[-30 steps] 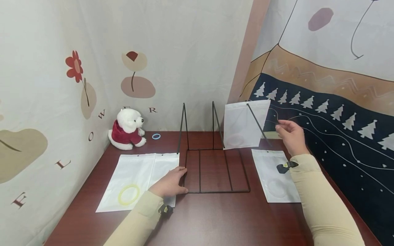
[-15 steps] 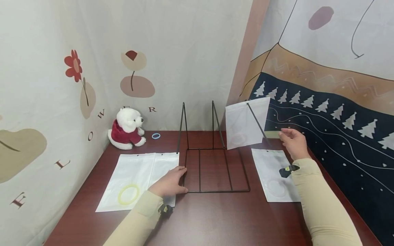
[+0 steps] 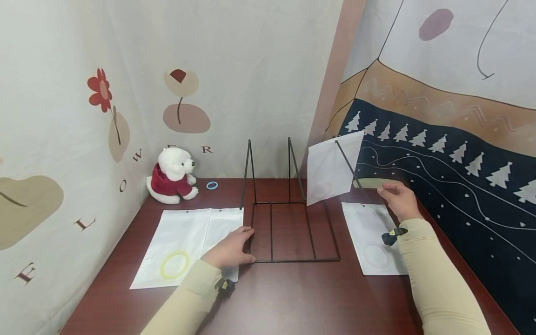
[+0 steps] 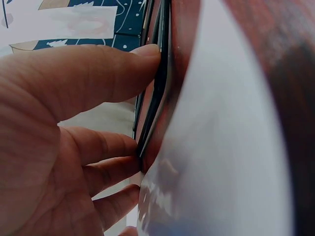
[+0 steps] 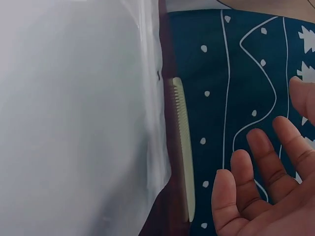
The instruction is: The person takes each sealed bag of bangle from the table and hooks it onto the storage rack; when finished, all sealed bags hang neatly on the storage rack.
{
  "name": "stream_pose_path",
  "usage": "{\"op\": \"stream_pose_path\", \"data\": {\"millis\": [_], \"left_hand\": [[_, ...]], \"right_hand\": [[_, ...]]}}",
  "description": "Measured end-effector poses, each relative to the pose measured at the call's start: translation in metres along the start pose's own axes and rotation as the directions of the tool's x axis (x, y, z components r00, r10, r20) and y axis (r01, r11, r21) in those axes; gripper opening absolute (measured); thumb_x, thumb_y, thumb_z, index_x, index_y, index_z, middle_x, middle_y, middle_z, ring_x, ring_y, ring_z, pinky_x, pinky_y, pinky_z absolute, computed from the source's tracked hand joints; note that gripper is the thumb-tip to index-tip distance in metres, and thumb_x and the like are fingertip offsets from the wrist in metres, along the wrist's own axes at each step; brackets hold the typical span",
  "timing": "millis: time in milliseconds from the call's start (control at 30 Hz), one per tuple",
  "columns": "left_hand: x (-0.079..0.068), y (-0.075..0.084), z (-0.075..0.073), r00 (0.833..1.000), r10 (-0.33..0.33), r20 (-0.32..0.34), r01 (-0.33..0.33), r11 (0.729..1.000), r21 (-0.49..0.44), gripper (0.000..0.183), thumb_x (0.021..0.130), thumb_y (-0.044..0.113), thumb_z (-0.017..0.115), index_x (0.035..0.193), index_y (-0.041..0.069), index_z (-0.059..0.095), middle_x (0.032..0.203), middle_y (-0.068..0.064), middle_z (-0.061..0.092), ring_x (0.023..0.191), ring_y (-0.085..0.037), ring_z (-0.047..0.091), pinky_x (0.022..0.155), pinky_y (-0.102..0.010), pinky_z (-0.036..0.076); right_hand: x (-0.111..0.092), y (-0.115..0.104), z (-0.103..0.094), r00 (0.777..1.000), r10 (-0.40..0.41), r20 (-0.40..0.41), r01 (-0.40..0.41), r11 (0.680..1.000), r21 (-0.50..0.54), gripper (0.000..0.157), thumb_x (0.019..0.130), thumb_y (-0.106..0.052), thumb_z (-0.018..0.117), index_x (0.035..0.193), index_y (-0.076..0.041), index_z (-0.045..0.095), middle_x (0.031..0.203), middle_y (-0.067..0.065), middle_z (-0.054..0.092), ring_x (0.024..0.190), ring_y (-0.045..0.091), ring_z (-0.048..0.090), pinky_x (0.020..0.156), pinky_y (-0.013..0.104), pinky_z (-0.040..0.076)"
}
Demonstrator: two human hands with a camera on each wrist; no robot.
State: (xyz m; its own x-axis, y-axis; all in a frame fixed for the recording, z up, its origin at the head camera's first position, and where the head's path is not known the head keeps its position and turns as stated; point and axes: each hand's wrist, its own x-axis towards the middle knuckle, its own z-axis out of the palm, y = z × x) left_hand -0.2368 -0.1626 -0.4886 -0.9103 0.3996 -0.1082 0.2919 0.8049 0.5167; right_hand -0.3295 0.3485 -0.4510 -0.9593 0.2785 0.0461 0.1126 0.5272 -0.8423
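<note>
A black wire rack (image 3: 272, 232) with upright prongs stands mid-table. My left hand (image 3: 228, 249) rests at its left base bar; in the left wrist view the thumb and fingertips of that hand (image 4: 44, 142) touch the black bar (image 4: 156, 98). A white pouch (image 3: 332, 167) hangs tilted from the rack's right prong, a faint ring showing through it. My right hand (image 3: 399, 200) is raised to the right of that pouch, apart from it. In the right wrist view its fingers (image 5: 263, 152) are loosely bent with nothing between them.
White pouches (image 3: 180, 232) lie left of the rack, one showing a yellow ring (image 3: 175, 265). Another pouch (image 3: 372, 239) lies under the right forearm. A pale comb (image 5: 184, 152) lies at the table's right edge. A plush bear (image 3: 173, 177) and blue ring (image 3: 212, 185) sit at the back left.
My right hand has moved down and slightly right, away from the hanging pouch. The pouch has swung and tilted more on its prong. My left hand has stayed in place.
</note>
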Motion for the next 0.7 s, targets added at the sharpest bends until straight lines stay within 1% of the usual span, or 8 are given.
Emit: {"op": "stream_pose_path", "data": {"millis": [167,367,700], "left_hand": [[0.0,0.0,0.0,1.0,-0.002,0.001,0.002,1.0,0.003,0.086,0.082,0.023,0.086,0.152,-0.009,0.048,0.16,-0.025,0.045,0.149,-0.046,0.043,0.122,-0.057,0.038],[0.0,0.0,0.0,1.0,0.003,0.0,-0.003,1.0,0.005,0.086,0.082,0.023,0.086,0.152,-0.009,0.048,0.16,-0.025,0.045,0.149,-0.046,0.043,0.122,-0.057,0.038],[-0.001,-0.001,0.0,1.0,0.001,0.003,-0.001,1.0,0.0,0.086,0.083,0.023,0.086,0.152,-0.009,0.047,0.161,-0.025,0.044,0.15,-0.047,0.041,0.123,-0.058,0.037]], "right_hand": [[0.001,0.005,0.0,1.0,0.028,0.01,-0.028,0.999,-0.025,0.062,0.106,-0.041,0.06,0.152,0.001,0.051,0.157,0.028,0.046,0.142,0.048,0.047,0.115,0.062,0.045],[0.003,0.013,-0.001,0.997,0.059,0.041,-0.057,0.997,-0.056,0.064,0.107,-0.041,0.06,0.153,0.002,0.05,0.158,0.029,0.045,0.144,0.049,0.044,0.116,0.063,0.043],[0.006,0.023,-0.001,0.994,0.085,0.072,-0.078,0.992,-0.096,0.062,0.106,-0.035,0.062,0.152,0.004,0.048,0.155,0.034,0.046,0.141,0.051,0.047,0.116,0.064,0.043]]}}
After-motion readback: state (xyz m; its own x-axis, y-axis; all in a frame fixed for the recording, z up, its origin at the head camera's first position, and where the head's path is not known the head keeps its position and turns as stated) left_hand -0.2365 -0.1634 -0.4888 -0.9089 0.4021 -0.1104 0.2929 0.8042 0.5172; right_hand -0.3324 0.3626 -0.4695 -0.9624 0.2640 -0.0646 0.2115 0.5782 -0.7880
